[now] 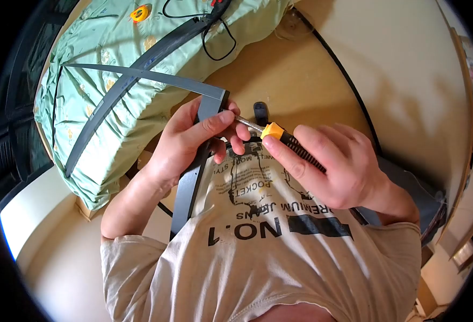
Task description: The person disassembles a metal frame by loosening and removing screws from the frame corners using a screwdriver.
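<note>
My left hand (196,137) is wrapped round a grey frame (189,185) close to its corner, where two flat bars meet at an angle. One bar runs down against my shirt, the other reaches off to the upper left. In my right hand (338,166) is a screwdriver (271,130) with a yellow and black handle. Its metal shaft points left at the frame's corner, beside my left fingertips. The fingers hide the very tip, so whether it sits in a screw cannot be made out.
A bed with a green flowered cover (107,51) stands at upper left. On it lie a loose grey strip (99,115), a yellow tape measure (139,14) and a black cable (233,45). A dark slipper-like object (260,112) is on the brown floor (295,70).
</note>
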The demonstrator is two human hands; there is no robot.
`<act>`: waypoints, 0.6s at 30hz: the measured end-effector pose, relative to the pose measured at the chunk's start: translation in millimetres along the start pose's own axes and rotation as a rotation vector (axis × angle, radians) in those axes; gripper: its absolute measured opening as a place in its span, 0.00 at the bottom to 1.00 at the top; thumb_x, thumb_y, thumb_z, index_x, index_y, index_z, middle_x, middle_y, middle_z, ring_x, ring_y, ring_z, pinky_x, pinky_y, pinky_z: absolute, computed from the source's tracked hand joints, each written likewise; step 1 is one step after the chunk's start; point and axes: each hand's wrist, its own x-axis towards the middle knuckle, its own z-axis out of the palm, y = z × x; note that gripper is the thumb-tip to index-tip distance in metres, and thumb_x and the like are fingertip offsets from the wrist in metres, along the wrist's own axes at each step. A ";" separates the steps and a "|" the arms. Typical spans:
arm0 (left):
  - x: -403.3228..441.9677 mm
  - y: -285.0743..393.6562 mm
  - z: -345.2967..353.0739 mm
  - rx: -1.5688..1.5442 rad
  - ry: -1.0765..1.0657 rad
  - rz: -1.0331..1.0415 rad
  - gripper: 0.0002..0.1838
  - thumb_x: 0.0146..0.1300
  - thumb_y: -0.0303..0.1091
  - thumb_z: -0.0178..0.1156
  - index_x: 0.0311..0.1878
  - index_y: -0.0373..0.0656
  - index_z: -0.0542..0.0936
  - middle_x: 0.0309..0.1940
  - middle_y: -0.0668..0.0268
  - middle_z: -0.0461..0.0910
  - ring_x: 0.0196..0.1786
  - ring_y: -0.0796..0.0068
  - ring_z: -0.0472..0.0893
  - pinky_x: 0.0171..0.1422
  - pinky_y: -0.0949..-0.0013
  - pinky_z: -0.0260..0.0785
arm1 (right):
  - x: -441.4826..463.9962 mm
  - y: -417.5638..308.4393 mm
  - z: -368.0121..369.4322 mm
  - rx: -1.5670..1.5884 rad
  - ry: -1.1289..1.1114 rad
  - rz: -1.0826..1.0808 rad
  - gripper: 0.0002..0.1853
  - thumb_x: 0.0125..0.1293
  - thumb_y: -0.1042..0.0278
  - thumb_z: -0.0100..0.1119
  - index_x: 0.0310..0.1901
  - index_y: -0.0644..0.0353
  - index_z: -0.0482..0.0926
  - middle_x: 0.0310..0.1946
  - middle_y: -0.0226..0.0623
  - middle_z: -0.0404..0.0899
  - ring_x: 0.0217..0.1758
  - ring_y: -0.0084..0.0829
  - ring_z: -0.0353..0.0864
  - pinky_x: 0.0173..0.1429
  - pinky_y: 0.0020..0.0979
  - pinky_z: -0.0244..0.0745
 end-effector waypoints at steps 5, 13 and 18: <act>-3.0 3.5 -0.2 -0.043 -0.026 0.048 0.11 0.73 0.34 0.56 0.51 0.38 0.71 0.37 0.59 0.83 0.37 0.74 0.84 0.38 0.76 0.75 | -7.6 0.5 3.1 0.841 0.119 0.335 0.24 0.61 0.73 0.60 0.60 0.68 0.76 0.42 0.42 0.77 0.36 0.28 0.80 0.35 0.25 0.76; -7.9 4.5 2.6 0.034 -0.016 0.048 0.12 0.71 0.32 0.58 0.51 0.37 0.69 0.36 0.59 0.83 0.33 0.76 0.83 0.34 0.75 0.74 | -7.9 -0.6 -0.9 1.720 -0.049 0.866 0.29 0.69 0.64 0.52 0.67 0.74 0.66 0.37 0.38 0.80 0.24 0.15 0.69 0.31 0.18 0.66; -10.4 8.4 1.7 0.092 0.001 0.040 0.13 0.70 0.32 0.60 0.49 0.37 0.67 0.34 0.59 0.83 0.28 0.77 0.82 0.27 0.77 0.70 | 1.2 5.7 1.0 1.110 -0.030 0.532 0.27 0.63 0.73 0.56 0.64 0.73 0.70 0.36 0.39 0.80 0.29 0.22 0.75 0.37 0.23 0.72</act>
